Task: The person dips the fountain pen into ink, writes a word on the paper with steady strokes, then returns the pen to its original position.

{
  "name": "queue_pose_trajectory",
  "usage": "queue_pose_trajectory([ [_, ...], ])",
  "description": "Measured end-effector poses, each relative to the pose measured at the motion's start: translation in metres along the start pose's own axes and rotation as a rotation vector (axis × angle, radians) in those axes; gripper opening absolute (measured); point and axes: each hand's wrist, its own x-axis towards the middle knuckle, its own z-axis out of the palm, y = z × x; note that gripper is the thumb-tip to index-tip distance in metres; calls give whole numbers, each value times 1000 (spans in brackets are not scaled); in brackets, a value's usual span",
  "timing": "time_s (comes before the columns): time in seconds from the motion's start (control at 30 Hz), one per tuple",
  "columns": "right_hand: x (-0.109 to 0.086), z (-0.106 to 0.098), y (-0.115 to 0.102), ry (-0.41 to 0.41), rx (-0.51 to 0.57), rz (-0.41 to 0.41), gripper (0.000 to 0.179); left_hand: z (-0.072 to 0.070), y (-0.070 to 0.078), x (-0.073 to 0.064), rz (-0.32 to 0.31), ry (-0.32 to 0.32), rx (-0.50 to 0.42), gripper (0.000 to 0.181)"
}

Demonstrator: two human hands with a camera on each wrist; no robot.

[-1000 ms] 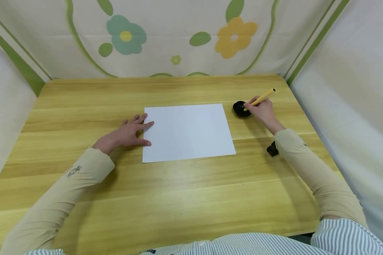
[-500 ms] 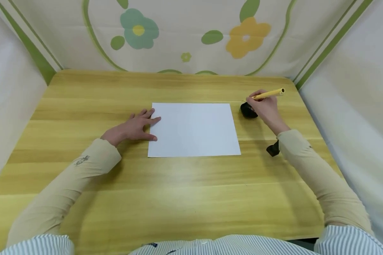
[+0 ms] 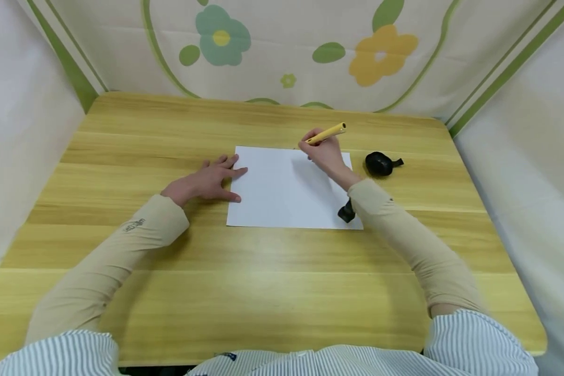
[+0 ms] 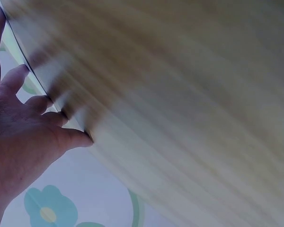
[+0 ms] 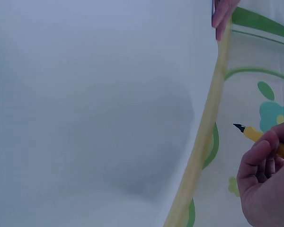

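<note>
A blank white sheet of paper (image 3: 272, 193) lies on the wooden table. My left hand (image 3: 207, 181) rests at its left edge, thumb and fingers spread, some fingertips on the paper; the left wrist view has this hand (image 4: 33, 127) at the sheet's edge. Above the upper right part of the sheet, my right hand (image 3: 326, 155) pinches a yellow fountain pen (image 3: 328, 133). Its dark nib (image 5: 238, 127) shows in the right wrist view, apart from the paper, beside the curled fingers of the right hand (image 5: 267, 187).
A small round black dish-like thing (image 3: 378, 164) with a short tab stands to the right of the paper. The table (image 3: 263, 292) reaches to a white flower-printed curtain (image 3: 282, 47) behind it, with white cloth at both sides. A black wrist-worn device (image 3: 346, 212) hangs under the right sleeve.
My right hand has carried the pen left from the black dish-like thing to above the paper. The left hand has stayed on the sheet's edge. The head view has shifted slightly.
</note>
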Motion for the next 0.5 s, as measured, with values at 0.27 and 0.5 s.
queue_pose_trajectory([
  [0.27,4,44,-4,-108,35,-15,8,-1,1,1,-6,-4,-4,83],
  [0.5,7,64,-8,-152,61,-35,10,-2,2,0,-22,-6,10,83],
])
